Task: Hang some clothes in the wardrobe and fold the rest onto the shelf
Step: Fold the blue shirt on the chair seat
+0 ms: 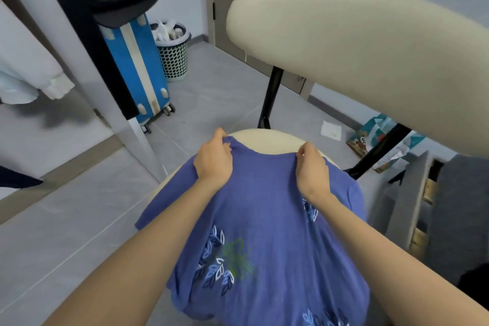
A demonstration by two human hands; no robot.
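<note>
You hold the blue shirt (pixel 264 219) spread over the cream chair seat (pixel 267 140).
Your left hand (pixel 213 161) and right hand (pixel 312 169) each pinch its far edge. The chair's backrest (pixel 357 55) looms beyond; a blue suitcase (pixel 137 66) and laundry basket (pixel 173 53) stand far left.

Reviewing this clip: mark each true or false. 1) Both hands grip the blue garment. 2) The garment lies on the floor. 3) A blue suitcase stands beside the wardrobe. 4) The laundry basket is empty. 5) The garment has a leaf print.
1) True: the left hand and right hand both pinch the far edge of the blue garment.
2) False: it is spread over the chair seat.
3) True: the blue suitcase stands there upright.
4) False: the laundry basket holds white items.
5) True.
</note>
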